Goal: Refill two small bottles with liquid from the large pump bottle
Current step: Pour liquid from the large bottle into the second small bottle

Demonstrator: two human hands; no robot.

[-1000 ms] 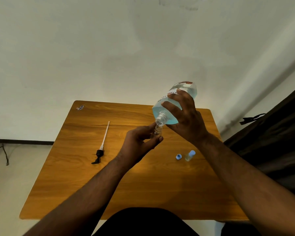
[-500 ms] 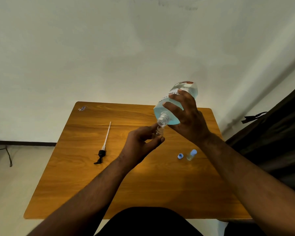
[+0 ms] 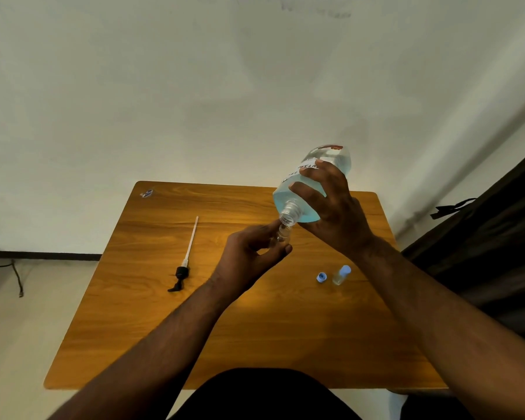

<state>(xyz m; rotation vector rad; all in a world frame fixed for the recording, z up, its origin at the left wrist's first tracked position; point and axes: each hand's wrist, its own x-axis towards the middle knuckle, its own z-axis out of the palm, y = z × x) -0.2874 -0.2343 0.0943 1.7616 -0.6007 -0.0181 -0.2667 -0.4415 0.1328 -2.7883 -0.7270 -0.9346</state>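
Right hand (image 3: 337,213) grasps large bottle (image 3: 312,183) tilted neck-down above table (image 3: 255,328), mouth at open small bottle (image 3: 283,233) pinched in left hand (image 3: 249,259); capped second bottle (image 3: 341,274) at 4 o'clock, loose cap (image 3: 322,277) beside.

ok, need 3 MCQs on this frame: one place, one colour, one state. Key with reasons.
1. Where does the pump lie?
A. table, left of the hands
B. in the big bottle
C. on the floor

2. Colour of the loose cap?
A. red
B. blue
C. black

3. How is the big bottle held?
A. upright
B. flat on the table
C. tilted, neck down

Key: 1 A, it lies on the table; 2 B, blue beside the capped small bottle; 3 C, right hand tips its neck to the vial held by the left hand.
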